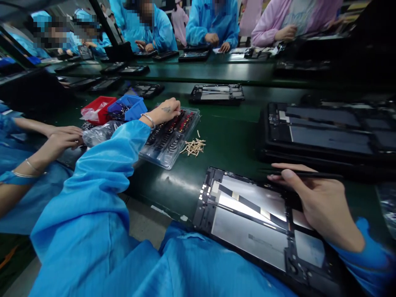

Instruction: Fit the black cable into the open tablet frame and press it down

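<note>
My left hand (pixel 163 111) reaches over the clear plastic tray (pixel 168 161). Its fingers are pinched together above rows of small dark and red parts (pixel 186 121); whatever they grip is hidden. Black tweezers (pixel 326 175) lie in my right hand (pixel 324 206), between thumb and fingers. That hand rests by the upper right side of an opened tablet (pixel 250 235). The tablet has silver battery panels and a dark flex cable across it, and lies at the bench edge in front of me. Beside the tray is a small heap of pale strips (pixel 194 147).
At right stands a stack of opened tablets (pixel 328 132). Another tablet (pixel 216 94) lies farther back. Red (pixel 98 110) and blue (pixel 131 108) bins sit behind a plastic bag (pixel 100 134). A co-worker's hands (pixel 62 138) are at left; more people work across the bench.
</note>
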`<state>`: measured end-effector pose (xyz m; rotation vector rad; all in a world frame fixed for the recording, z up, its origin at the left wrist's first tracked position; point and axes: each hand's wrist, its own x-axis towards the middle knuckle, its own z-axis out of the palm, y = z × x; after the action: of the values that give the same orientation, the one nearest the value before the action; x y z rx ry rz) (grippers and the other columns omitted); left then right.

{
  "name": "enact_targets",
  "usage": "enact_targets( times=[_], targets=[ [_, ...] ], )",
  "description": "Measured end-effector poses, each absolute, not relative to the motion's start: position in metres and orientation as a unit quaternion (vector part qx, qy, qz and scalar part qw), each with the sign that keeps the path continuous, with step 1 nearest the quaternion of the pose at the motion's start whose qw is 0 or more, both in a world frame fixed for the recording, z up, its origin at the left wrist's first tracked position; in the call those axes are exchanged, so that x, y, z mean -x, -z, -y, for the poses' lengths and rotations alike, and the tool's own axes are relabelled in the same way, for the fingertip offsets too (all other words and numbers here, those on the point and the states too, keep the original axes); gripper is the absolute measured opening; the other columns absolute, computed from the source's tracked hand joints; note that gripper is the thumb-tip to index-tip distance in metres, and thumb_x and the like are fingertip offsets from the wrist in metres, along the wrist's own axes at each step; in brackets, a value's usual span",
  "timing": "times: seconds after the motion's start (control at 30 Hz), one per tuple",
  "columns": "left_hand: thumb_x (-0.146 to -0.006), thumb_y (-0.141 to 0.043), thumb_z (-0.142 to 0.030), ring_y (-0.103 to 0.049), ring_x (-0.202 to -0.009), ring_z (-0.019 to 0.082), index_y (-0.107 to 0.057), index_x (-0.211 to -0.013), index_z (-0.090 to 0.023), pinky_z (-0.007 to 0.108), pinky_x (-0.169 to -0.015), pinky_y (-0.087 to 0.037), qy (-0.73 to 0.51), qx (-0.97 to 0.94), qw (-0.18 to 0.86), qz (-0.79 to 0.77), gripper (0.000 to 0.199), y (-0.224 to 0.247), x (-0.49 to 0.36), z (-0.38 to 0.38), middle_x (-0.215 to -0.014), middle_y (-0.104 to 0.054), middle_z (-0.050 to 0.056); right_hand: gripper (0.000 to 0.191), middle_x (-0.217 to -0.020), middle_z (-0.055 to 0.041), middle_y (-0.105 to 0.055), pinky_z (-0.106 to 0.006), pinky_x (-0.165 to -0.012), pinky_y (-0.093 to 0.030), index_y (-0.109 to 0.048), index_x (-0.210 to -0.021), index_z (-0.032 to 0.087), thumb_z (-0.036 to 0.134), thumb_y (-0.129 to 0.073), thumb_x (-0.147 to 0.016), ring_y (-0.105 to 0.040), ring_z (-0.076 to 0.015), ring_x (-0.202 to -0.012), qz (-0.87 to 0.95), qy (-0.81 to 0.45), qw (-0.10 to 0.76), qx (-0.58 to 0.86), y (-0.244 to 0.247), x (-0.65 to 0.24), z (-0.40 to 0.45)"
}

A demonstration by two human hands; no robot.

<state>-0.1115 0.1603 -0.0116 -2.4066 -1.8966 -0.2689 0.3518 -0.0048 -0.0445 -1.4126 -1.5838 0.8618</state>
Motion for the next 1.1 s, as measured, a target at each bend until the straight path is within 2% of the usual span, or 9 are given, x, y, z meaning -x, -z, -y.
enact_targets(
  times=[0.1,0.27,0.43,0.57,0.77,0.97,1.1],
  targets=[
    [-0.084,-0.060,-0.024,-0.061,-0.098,0.023,-0.065,-0.103,-0.014,0.034,-0.092,-0.047,0.085,0.787,0.033,0.610,0.022,0.012,0.112,-0.159,-0.105,-0.062,0.010,0.043,-0.089,-0.0039,-0.078,-0.037,-0.081,-0.062,-0.079,-0.098,0.025,0.064,-0.069,-0.081,-0.077,-0.0244,-0.083,0.630,-0.352,0.418,0.551,0.045,-0.352,0.004],
    [-0.083,-0.058,-0.023,-0.061,-0.093,0.023,-0.065,-0.092,-0.014,0.033,-0.089,-0.048,0.081,0.788,0.032,0.610,0.014,0.014,0.111,-0.161,-0.101,-0.061,0.010,0.035,-0.092,-0.0038,-0.077,-0.033,-0.081,-0.061,-0.078,-0.099,0.024,0.055,-0.069,-0.086,-0.076,-0.0223,-0.084,0.634,-0.374,0.415,0.535,0.043,-0.350,0.004],
    [-0.085,-0.057,-0.025,-0.060,-0.094,0.023,-0.063,-0.099,-0.016,0.033,-0.087,-0.047,0.093,0.796,0.041,0.596,0.017,0.015,0.112,-0.163,-0.104,-0.060,0.011,0.038,-0.097,-0.0046,-0.077,-0.033,-0.080,-0.060,-0.077,-0.101,0.022,0.056,-0.069,-0.086,-0.076,-0.0209,-0.083,0.647,-0.372,0.416,0.520,0.044,-0.350,0.002],
    [-0.084,-0.057,-0.023,-0.059,-0.090,0.023,-0.063,-0.090,-0.015,0.032,-0.084,-0.047,0.088,0.803,0.036,0.589,0.012,0.016,0.113,-0.167,-0.099,-0.059,0.011,0.037,-0.099,-0.0037,-0.077,-0.030,-0.080,-0.059,-0.077,-0.103,0.023,0.055,-0.069,-0.087,-0.075,-0.0186,-0.083,0.647,-0.377,0.414,0.518,0.046,-0.352,0.002],
    [-0.084,-0.057,-0.023,-0.059,-0.094,0.023,-0.064,-0.096,-0.016,0.031,-0.086,-0.046,0.097,0.804,0.040,0.585,0.015,0.019,0.114,-0.173,-0.106,-0.059,0.011,0.035,-0.095,-0.0043,-0.077,-0.035,-0.086,-0.060,-0.078,-0.102,0.023,0.054,-0.069,-0.087,-0.076,-0.0229,-0.087,0.646,-0.380,0.398,0.529,0.043,-0.351,0.002],
    [-0.087,-0.053,-0.021,-0.059,-0.094,0.022,-0.065,-0.095,-0.015,0.031,-0.087,-0.045,0.107,0.808,0.042,0.578,0.016,0.021,0.116,-0.175,-0.107,-0.061,0.011,0.033,-0.100,-0.0052,-0.077,-0.040,-0.087,-0.061,-0.079,-0.097,0.024,0.054,-0.071,-0.085,-0.076,-0.0273,-0.089,0.644,-0.376,0.402,0.532,0.037,-0.348,0.005],
    [-0.087,-0.053,-0.022,-0.059,-0.094,0.023,-0.065,-0.100,-0.014,0.032,-0.087,-0.045,0.124,0.800,0.051,0.585,0.019,0.016,0.122,-0.177,-0.105,-0.063,0.012,0.032,-0.101,-0.0048,-0.077,-0.038,-0.086,-0.062,-0.079,-0.095,0.025,0.054,-0.072,-0.083,-0.076,-0.0259,-0.088,0.634,-0.383,0.405,0.536,0.036,-0.347,0.006]
  ],
)
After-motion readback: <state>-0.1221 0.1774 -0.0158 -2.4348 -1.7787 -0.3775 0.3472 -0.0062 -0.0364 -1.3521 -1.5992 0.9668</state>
